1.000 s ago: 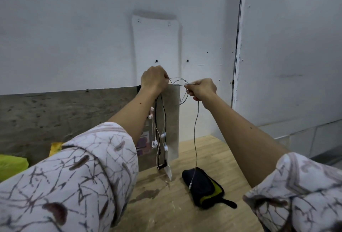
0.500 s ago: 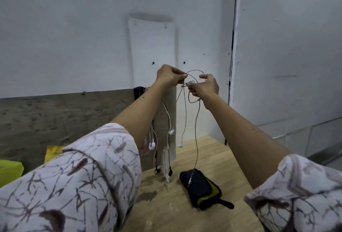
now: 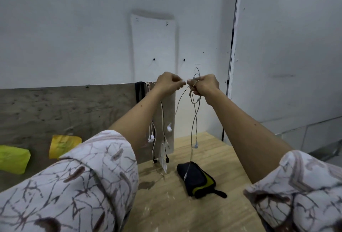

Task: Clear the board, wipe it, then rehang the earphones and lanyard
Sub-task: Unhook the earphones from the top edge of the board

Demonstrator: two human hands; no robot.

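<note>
Your left hand (image 3: 169, 82) and right hand (image 3: 202, 86) meet knuckle to knuckle, both pinching one pale earphone cable (image 3: 193, 120); its plug dangles over the black pouch (image 3: 196, 180) on the wooden table (image 3: 166, 204). More earphones (image 3: 152, 136) hang against the grey board (image 3: 55, 113) behind your left forearm.

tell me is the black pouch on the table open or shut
Cannot tell. The black pouch lies flat on the wooden table, and an earphone cable dangles over it; no zip or opening shows.
</note>
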